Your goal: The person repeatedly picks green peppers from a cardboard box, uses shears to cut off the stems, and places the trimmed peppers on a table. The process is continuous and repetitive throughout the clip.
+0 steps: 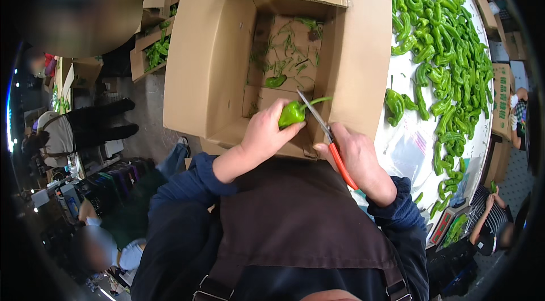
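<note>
My left hand [269,127] grips a green pepper [291,114] over the near side of a large cardboard box [276,101]. The pepper's long curved stem [320,99] points right. In my right hand [357,154] is a pair of scissors [339,165] with orange-red handles; the metal blades lie against the stem close to the pepper's top. Whether the blades are apart is hard to tell. Down on the box floor are many cut stems [289,43] and one whole green pepper [276,81].
To the right, a white table [394,148] carries a big heap of green peppers [443,41], a plastic bag [400,160] and a scale [443,224]. Other cardboard boxes with peppers [157,52] stand at the left. Several people work around, one holding a pepper at lower right.
</note>
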`<state>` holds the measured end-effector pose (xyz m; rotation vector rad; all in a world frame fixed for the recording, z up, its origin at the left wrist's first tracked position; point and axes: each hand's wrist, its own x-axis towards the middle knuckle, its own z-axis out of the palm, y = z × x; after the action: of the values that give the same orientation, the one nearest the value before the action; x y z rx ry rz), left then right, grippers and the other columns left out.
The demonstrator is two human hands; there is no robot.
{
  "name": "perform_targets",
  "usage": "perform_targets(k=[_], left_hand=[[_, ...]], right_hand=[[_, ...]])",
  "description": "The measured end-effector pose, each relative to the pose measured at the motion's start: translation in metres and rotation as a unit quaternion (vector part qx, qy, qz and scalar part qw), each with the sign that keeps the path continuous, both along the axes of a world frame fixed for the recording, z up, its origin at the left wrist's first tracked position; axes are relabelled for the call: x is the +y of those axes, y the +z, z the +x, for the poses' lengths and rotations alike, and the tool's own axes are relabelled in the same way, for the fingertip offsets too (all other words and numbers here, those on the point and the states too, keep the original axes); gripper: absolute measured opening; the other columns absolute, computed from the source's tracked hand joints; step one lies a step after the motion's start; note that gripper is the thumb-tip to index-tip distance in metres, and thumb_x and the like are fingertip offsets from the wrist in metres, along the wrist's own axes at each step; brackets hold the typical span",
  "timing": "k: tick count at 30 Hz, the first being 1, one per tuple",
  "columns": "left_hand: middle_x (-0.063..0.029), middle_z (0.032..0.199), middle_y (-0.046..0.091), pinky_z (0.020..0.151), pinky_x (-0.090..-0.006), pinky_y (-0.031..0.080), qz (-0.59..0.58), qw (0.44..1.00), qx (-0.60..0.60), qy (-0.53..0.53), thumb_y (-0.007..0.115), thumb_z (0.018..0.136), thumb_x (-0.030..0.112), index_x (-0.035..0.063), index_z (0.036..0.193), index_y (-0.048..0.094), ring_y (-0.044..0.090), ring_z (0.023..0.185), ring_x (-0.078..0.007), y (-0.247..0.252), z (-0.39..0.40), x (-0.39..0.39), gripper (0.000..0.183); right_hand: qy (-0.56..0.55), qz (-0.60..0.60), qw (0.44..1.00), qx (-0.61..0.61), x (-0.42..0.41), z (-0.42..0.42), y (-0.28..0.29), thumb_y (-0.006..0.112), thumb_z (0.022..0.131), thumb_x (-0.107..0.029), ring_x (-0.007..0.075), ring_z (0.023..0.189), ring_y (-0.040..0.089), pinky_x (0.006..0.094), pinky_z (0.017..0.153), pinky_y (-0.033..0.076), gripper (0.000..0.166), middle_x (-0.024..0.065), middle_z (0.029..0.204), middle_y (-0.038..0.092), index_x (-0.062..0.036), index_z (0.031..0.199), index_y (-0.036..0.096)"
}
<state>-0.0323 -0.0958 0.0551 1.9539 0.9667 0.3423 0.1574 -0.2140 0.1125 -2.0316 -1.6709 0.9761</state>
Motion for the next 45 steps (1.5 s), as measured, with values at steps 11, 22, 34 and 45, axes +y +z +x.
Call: perform_targets(k=[11, 22, 34, 45], left_hand=[[-0.0192, 0.147, 0.036, 0.109, -0.0352, 0.034, -0.356, 0.858, -0.327, -0.172, 0.06, 0.095, 0.03, 0.0012, 0.15, 0.019, 0.04, 0.133, -0.0247, 0.053, 0.046, 0.024, 0.075], [-0.0161, 0.123, 0.056, 0.097, -0.0446, 0.042, 0.137, 0.928, 0.211, -0.276, 0.078, 0.072, 0.026, 0.0068, 0.121, 0.058, 0.051, 0.119, -0.0339, -0.03, -0.103, 0.016, 0.057], [-0.0078, 0.078, 0.065, 0.071, -0.0381, 0.051, 0.189, 0.936, 0.139, -0.261, 0.058, 0.078, 0.008, 0.011, 0.085, 0.064, 0.066, 0.079, -0.0263, -0.009, -0.119, 0.023, 0.009], [-0.0057, 0.074, 0.064, 0.07, -0.0368, 0.049, 0.126, 0.934, 0.154, -0.297, 0.061, 0.078, 0.009, 0.0084, 0.082, 0.061, 0.064, 0.075, -0.0249, 0.063, -0.124, -0.033, 0.004]], right_hand=[[-0.504, 0.1, 0.78, 0.357, -0.115, 0.057, -0.041, 0.044, 0.102, -0.031, 0.0052, 0.058, 0.051, 0.0189, 0.048, 0.04, 0.03, 0.0025, 0.075, 0.057, -0.0038, 0.102, 0.056], [-0.352, -0.182, 0.917, -0.051, -0.198, 0.058, -0.13, 0.062, 0.09, -0.034, 0.0169, 0.048, 0.06, 0.0317, 0.045, 0.046, 0.032, 0.011, 0.06, 0.06, -0.0015, 0.095, 0.061], [-0.195, -0.124, 0.958, -0.172, -0.165, 0.081, -0.153, 0.069, 0.082, -0.02, 0.04, 0.084, 0.065, 0.0443, 0.074, 0.052, 0.037, 0.0234, 0.092, 0.065, -0.0004, 0.111, 0.056], [0.044, 0.22, 0.974, -0.019, 0.055, 0.038, 0.045, 0.058, 0.089, -0.007, 0.0211, 0.078, 0.059, 0.0296, 0.072, 0.049, 0.016, 0.0108, 0.086, 0.06, 0.0012, 0.103, 0.058]])
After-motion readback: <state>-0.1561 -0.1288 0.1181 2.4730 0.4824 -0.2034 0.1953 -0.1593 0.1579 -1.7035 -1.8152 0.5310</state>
